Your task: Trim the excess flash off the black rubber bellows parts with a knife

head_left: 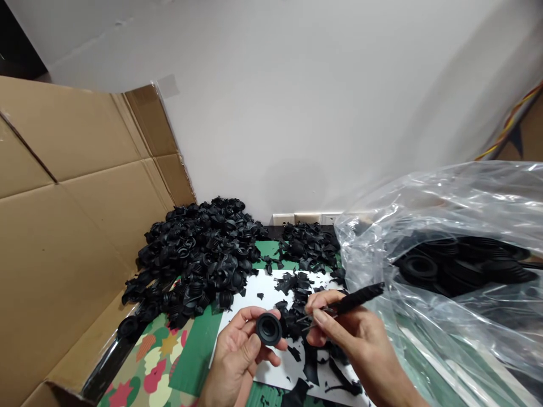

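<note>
My left hand (237, 351) pinches a round black rubber part (268, 329), its hollow ringed end turned up toward me. To its right, my right hand (352, 336) grips metal tweezers (358, 298) whose rear end is wrapped in black. The two metal tips point left toward the rubber part and stay apart from it. Beneath both hands lies a white sheet (250, 288) scattered with torn black rubber scraps (292, 282). Beyond my left hand rises a large heap of black ribbed rubber parts (203, 249).
A tall cardboard sheet (80, 186) walls the left side. On the right, a clear plastic bag (369, 249) holds larger-looking black rubber parts (462, 265). A second pile of black scraps (311, 243) sits against the wall, below sockets (284, 219). A green mat (195, 350) lies underneath.
</note>
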The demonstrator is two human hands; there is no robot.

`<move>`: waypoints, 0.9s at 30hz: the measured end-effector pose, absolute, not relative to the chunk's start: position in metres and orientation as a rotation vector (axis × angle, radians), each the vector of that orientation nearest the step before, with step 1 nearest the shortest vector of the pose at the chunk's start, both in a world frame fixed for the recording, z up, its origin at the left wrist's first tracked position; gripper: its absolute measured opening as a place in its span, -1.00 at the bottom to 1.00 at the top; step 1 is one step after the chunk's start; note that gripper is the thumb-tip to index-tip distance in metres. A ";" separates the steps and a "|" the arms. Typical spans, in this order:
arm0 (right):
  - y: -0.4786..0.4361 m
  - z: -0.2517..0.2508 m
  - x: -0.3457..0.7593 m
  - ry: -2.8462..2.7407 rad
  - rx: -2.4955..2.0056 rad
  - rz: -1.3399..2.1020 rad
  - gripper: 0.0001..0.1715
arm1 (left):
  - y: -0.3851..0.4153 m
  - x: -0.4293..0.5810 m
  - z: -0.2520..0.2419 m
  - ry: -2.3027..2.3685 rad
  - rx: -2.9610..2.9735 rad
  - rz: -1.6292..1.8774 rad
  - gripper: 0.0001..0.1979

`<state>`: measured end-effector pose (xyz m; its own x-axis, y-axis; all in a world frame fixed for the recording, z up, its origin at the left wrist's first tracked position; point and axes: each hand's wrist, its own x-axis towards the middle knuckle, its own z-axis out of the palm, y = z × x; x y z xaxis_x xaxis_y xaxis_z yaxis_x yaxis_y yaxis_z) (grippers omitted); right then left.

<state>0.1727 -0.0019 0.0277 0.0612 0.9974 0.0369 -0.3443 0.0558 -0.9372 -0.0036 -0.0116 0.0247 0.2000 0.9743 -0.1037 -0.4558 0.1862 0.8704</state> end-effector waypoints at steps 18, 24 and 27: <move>-0.003 0.020 0.170 -1.536 -1.264 0.966 -0.78 | -0.012 -0.002 0.021 0.906 0.908 1.201 -0.81; -0.006 0.020 0.169 -1.627 -1.349 0.808 -0.67 | -0.010 -0.002 0.019 0.931 0.903 1.224 -0.78; -0.003 0.013 0.174 -1.630 -1.383 0.767 -0.78 | -0.010 -0.003 0.019 0.962 0.894 1.240 -0.78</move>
